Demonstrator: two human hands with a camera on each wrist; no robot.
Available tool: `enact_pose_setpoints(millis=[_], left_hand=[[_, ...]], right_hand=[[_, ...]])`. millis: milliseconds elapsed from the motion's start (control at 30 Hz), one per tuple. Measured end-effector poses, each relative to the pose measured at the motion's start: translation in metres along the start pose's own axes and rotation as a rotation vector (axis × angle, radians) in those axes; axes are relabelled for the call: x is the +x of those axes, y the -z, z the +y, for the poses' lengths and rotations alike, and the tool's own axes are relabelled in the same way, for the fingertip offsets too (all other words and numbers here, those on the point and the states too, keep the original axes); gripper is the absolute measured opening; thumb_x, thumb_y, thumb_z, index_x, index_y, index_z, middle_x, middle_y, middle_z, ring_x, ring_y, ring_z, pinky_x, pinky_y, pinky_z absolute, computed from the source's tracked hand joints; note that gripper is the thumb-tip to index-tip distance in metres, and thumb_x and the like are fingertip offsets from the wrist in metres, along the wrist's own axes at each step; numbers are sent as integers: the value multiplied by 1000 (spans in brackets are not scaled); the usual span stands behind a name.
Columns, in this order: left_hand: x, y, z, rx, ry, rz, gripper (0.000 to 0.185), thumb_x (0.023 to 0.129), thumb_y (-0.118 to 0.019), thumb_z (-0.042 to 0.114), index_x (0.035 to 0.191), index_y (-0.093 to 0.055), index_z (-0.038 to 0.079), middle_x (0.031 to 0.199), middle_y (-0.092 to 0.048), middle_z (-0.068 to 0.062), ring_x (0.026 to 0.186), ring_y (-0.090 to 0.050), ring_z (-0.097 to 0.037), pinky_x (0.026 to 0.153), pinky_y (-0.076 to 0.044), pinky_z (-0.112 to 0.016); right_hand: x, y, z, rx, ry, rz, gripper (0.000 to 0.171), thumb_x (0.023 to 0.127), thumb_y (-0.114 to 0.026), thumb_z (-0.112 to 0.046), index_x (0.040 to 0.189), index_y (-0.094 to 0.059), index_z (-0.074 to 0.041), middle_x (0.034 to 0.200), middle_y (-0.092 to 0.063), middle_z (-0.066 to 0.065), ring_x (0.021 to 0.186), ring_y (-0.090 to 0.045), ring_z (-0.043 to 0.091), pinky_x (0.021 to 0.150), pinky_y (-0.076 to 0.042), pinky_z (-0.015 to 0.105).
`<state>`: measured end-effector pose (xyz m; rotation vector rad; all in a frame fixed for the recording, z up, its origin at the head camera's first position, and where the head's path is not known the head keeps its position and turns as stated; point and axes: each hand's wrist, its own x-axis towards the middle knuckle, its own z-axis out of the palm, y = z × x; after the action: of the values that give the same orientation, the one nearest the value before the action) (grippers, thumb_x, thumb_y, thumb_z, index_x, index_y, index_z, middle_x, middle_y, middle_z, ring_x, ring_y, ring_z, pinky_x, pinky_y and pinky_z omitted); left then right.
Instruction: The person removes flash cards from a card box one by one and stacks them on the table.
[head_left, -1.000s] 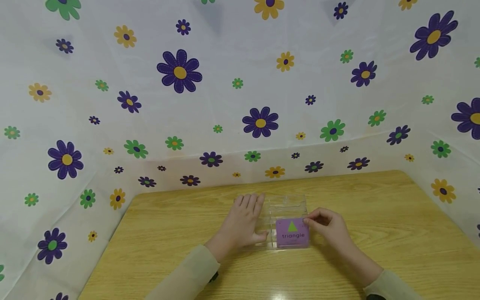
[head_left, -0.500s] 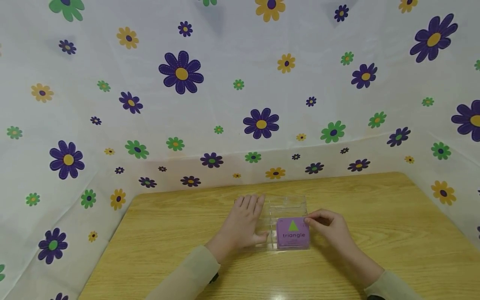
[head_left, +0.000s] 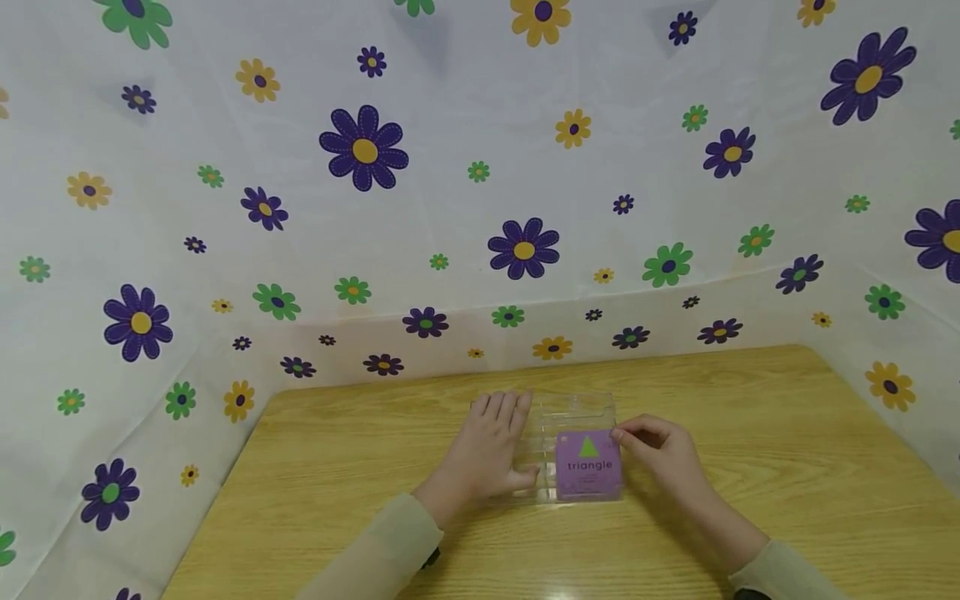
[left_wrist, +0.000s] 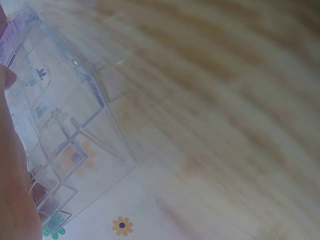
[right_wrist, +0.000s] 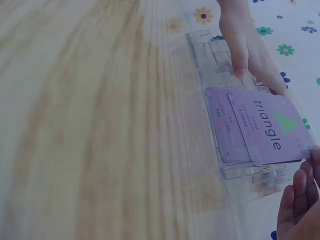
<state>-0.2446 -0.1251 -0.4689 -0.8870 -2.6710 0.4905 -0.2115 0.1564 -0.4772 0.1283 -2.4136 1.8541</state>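
Observation:
A purple card point(head_left: 588, 465) printed "triangle" with a green triangle lies in the right part of a clear plastic box point(head_left: 570, 410) on the wooden table point(head_left: 750, 467). My right hand point(head_left: 619, 437) pinches the card's far right corner. My left hand point(head_left: 491, 446) lies on the box's left part with straight fingers, its thumb along the near side. In the right wrist view the card point(right_wrist: 265, 127) sits on other purple cards inside the box point(right_wrist: 212, 60), with the right fingers point(right_wrist: 300, 200) beside it. The left wrist view shows the box's dividers point(left_wrist: 75, 115).
A white cloth with purple, green and yellow flowers point(head_left: 525, 248) walls in the table at the back and on both sides. Bare wood runs left point(head_left: 337, 467) and right of the box and along the near edge.
The card has shifted slightly away from me in the box, with the right hand still pinching it. The left hand has stayed on the box.

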Motion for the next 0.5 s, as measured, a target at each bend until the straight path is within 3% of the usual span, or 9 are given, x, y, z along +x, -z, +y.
enact_pose_setpoints(millis=[267, 500], left_hand=[[0, -1, 0, 0, -2, 10, 108, 91, -48, 77, 166, -23, 4, 152, -52, -11, 137, -51, -26, 118, -43, -43], [0, -1, 0, 3, 0, 14, 108, 91, -47, 78, 166, -24, 4, 152, -52, -11, 137, -51, -26, 119, -43, -44]], right_hand=[[1, 0, -4, -21, -18, 11, 18, 101, -70, -8, 108, -76, 6, 102, -78, 10, 87, -64, 0, 82, -54, 18], [3, 1, -5, 22, 2, 26, 20, 101, -70, -8, 108, -75, 9, 95, -76, -1, 84, -64, -1, 79, -53, 18]])
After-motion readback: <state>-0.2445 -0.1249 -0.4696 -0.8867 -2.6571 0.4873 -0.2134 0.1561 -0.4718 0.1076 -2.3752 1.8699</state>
